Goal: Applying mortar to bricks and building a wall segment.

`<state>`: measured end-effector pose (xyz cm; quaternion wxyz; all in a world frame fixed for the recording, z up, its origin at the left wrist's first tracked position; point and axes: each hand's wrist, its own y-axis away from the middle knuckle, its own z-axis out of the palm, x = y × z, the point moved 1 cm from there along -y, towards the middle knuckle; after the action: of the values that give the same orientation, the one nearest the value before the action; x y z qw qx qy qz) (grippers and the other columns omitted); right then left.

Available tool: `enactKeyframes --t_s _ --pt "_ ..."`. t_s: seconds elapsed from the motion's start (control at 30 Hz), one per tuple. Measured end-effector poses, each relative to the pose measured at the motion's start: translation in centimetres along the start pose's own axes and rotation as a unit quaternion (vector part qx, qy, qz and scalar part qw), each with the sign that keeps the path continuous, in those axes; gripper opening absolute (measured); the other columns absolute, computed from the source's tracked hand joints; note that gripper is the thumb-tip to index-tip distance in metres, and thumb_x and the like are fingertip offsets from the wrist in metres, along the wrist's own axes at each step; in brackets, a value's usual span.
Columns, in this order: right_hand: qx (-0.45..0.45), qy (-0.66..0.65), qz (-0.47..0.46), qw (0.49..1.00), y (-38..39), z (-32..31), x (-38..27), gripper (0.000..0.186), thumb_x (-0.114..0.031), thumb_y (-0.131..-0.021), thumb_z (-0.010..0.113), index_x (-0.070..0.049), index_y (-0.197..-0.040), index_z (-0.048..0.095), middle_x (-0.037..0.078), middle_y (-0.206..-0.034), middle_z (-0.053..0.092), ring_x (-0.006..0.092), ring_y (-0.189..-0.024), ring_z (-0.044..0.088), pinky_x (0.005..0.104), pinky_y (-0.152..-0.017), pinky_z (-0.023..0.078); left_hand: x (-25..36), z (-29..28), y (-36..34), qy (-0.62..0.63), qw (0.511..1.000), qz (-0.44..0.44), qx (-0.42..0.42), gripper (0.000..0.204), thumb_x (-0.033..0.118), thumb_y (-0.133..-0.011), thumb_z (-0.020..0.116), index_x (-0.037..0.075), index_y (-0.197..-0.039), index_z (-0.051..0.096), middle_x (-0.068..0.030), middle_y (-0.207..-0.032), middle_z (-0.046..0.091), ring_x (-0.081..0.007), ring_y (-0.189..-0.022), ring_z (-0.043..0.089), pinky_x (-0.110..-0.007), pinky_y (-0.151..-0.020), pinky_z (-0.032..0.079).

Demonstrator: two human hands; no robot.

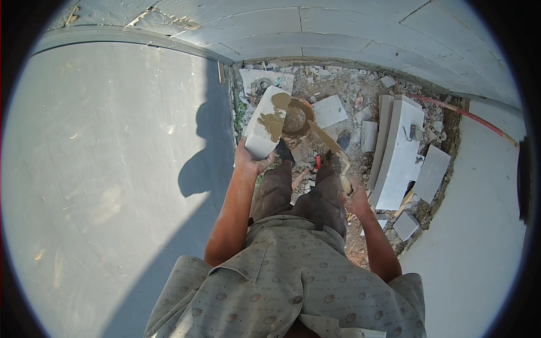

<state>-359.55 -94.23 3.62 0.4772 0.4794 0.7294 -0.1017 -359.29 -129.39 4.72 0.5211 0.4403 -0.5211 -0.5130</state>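
Observation:
My left hand point(252, 160) grips the lower end of a white block point(260, 127), held tilted in front of me. Two patches of wet brown mortar point(271, 125) lie on the block's right face. The fingers of my right hand point(355, 197) are wrapped round the handle of a trowel point(331, 141). Its long blade is coated in mortar and points up and left. Past the block, partly hidden by it, a round mortar bucket point(297, 117) stands on the ground.
Rubble and block offcuts cover the strip of ground. Long white blocks point(398, 152) and a grey slab point(431, 173) lie to the right. A red hose point(473, 116) runs along the right side. A block wall point(332, 31) rises ahead; a smooth grey surface point(124, 146) spreads left.

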Motion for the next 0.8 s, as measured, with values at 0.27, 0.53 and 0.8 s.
enactKeyframes --t_s 0.27,0.53,0.8 --pt "-0.149 -0.109 -0.02 0.983 -10.5 -0.2 -6.7 0.036 -0.031 -0.088 0.059 0.0 -0.107 0.057 0.017 -0.084 0.062 0.0371 -0.082 0.061 0.0409 -0.076 0.048 -0.5 -1.1 0.9 -0.042 0.999 -0.011 0.004 0.039 0.046 -0.094 0.044 0.018 -0.12 0.051 -0.0087 -0.119 0.052 -0.0272 -0.107 0.051 -0.049 -0.077 0.045" --pt "-0.125 -0.029 0.076 0.989 -15.7 -3.4 -0.6 0.035 -0.032 -0.088 0.059 0.001 -0.1 0.059 0.016 -0.078 0.064 0.0317 -0.078 0.063 0.0412 -0.072 0.048 -1.6 -2.9 1.8 -0.047 0.998 -0.03 -0.011 0.042 0.045 -0.093 0.046 0.017 -0.125 0.048 -0.0085 -0.122 0.051 -0.028 -0.11 0.051 -0.048 -0.077 0.046" --pt "-0.189 -0.227 0.253 0.921 -10.9 2.9 0.2 0.045 -0.046 -0.086 0.058 -0.004 -0.101 0.059 0.006 -0.066 0.056 0.0188 -0.054 0.054 0.0337 -0.05 0.046 -2.1 -3.4 1.9 -0.054 0.998 -0.034 0.0 0.042 0.045 -0.094 0.044 0.018 -0.125 0.048 -0.0069 -0.123 0.051 -0.0275 -0.109 0.051 -0.047 -0.076 0.045"
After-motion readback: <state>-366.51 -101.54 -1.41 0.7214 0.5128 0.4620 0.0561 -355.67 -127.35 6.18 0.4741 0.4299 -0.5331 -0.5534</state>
